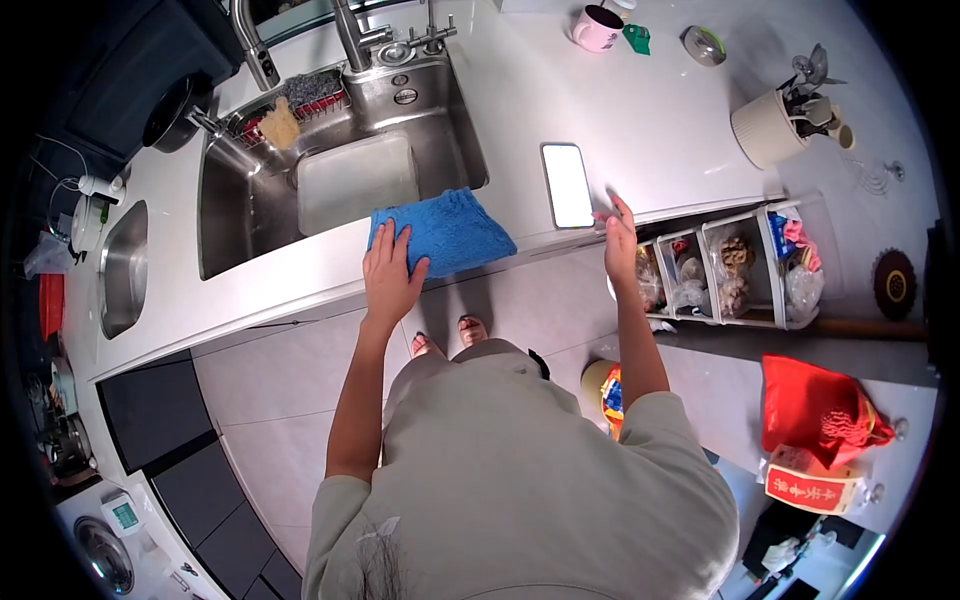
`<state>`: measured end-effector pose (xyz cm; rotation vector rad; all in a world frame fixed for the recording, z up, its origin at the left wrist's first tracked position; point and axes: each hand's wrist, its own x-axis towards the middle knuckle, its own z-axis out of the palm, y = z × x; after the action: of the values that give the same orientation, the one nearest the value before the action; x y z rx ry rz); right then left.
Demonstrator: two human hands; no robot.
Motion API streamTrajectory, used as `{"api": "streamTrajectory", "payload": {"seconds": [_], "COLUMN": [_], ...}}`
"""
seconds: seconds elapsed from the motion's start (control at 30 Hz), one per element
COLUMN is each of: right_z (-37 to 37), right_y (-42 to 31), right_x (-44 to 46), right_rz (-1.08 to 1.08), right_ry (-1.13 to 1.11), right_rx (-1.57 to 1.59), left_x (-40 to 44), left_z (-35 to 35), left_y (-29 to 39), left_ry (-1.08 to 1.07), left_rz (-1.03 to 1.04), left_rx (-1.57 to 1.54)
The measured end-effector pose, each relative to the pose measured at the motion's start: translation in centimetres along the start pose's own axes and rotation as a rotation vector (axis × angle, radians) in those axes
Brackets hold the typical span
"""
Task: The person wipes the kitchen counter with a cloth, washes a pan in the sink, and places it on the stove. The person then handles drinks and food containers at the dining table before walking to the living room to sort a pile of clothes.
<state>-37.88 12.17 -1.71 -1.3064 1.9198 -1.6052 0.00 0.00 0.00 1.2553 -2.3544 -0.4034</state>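
Observation:
A folded blue cloth (450, 232) lies at the front edge of the counter, just before the sink (335, 228). On its left part rests my left hand (393, 268), fingers stretched out flat and thumb apart. A phone with a blank white screen (569, 185) lies on the counter to the right of the cloth. My right hand (620, 242) is at the phone's lower right corner, with its fingers apart and nothing held in it. Whether a fingertip touches the phone, I cannot tell.
A faucet (350, 35) stands behind the sink; a rack holds a yellow sponge (279, 124). A pink mug (597, 30) and a utensil holder (765, 132) stand at the back right. An open drawer organizer (712, 275) with bagged food sits right of my right hand.

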Motion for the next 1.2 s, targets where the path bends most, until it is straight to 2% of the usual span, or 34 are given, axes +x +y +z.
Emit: {"api": "streamTrajectory", "payload": {"seconds": [0.27, 0.33, 0.4, 0.47, 0.57, 0.67, 0.7, 0.8, 0.83, 0.87, 0.9, 0.93, 1.0, 1.1, 1.2], "right_z": [0.0, 0.0, -0.1, 0.0, 0.2, 0.3, 0.5, 4.0, 5.9, 8.3, 10.5, 12.3, 15.6, 19.7, 21.5], "right_y": [0.4, 1.3, 1.8, 1.9, 0.9, -0.3, -0.7, -6.3, -7.2, -7.1, -8.1, -9.0, -10.5, -10.6, -10.8], "right_x": [-0.2, -0.3, -0.3, -0.3, -0.2, 0.2, 0.5, 0.4, -0.2, -0.5, -1.0, -1.0, -1.5, -1.4, -1.4], "right_rz": [-0.066, 0.012, -0.001, -0.108, -0.107, -0.048, -0.051, -0.319, -0.224, -0.478, -0.432, -0.556, -0.587, -0.622, -0.607], "right_ry": [0.008, -0.008, -0.029, -0.055, -0.047, 0.024, 0.05, -0.084, -0.196, -0.276, -0.437, -0.547, -0.636, -0.622, -0.711], "right_rx": [-0.107, 0.006, -0.002, -0.126, -0.13, 0.121, 0.108, -0.306, -0.223, -0.354, -0.201, -0.263, -0.31, -0.485, -0.672], "left_x": [-0.2, -0.2, -0.2, -0.1, -0.2, -0.1, 0.0, -0.4, -0.2, -0.1, -0.1, -0.2, -0.4, -1.0, -0.8], "left_z": [-0.1, 0.0, 0.0, 0.0, -0.1, 0.1, 0.1, 0.3, 0.3, 0.1, 0.1, 0.1, 0.4, 0.2, -0.8], "left_y": [0.0, 0.0, -0.1, -0.2, -0.3, 0.1, 0.2, 0.8, 0.7, 0.5, 0.7, 0.8, 0.6, -0.3, -0.8], "left_ry": [0.001, 0.004, 0.009, 0.018, 0.027, 0.038, 0.042, 0.048, 0.055, 0.063, 0.06, 0.058, 0.041, 0.068, 0.047], "left_rz": [0.001, 0.001, 0.006, 0.014, 0.013, -0.008, -0.011, -0.029, -0.024, -0.014, -0.015, -0.019, -0.011, 0.008, 0.008], "left_rx": [0.016, 0.015, 0.015, 0.021, 0.008, 0.026, 0.027, 0.017, 0.022, 0.035, 0.043, 0.051, 0.049, 0.066, 0.034]}}
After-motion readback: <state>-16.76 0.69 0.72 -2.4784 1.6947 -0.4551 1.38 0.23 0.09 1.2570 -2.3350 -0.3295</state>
